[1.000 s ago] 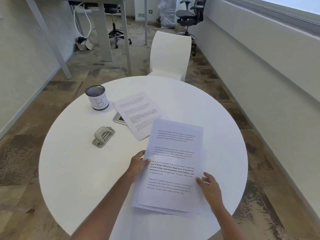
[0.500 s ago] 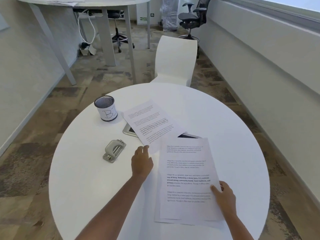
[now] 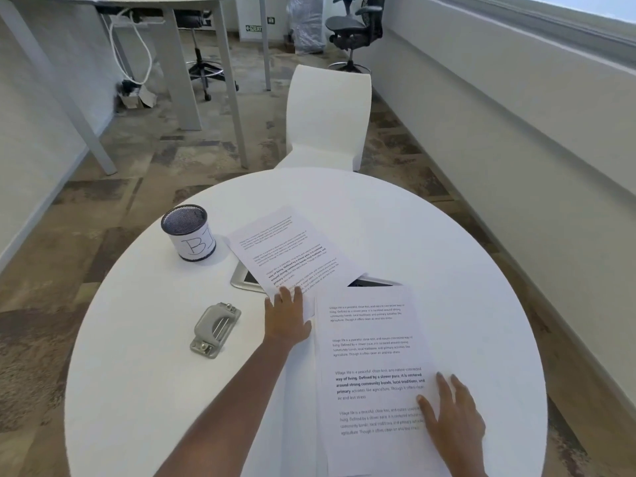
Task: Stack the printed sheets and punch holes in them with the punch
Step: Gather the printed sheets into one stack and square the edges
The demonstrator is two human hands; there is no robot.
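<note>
**Fingers reach the last loose sheet**

Fingers (image 3: 290, 296) of the left hand (image 3: 287, 321) lie spread and flat, grasping nothing, their tips touching the near edge of the loose sheet (image 3: 292, 251). A second ago this hand gripped the left edge of the stack (image 3: 375, 373); half a second ago it had let go and was travelling forward over bare counter. The right hand (image 3: 454, 425) has stayed on the stack's right edge, fingers extended and pressing down, not clenched, so the pile is pinned flat nearer the body than it was.

That suggests the stacking step is nearly complete: one sheet remains apart, and the left hand seems placed to drag it back onto the pile. The sheet lies skewed across a grey tablet-like slab (image 3: 246, 278), so it may need turning to square up.

The punch (image 3: 215, 330) sits untouched just left of the left wrist, apart from all paper.

Farther out, a mesh cup (image 3: 189, 232) with a handwritten label stands near the counter's (image 3: 137, 373) left rim. The round white top is otherwise bare. Beyond it stands a white chair (image 3: 328, 115), then patchy brown floor, tall table legs on the left, and a black office chair (image 3: 354, 25) at the back beside a long white wall.
</note>
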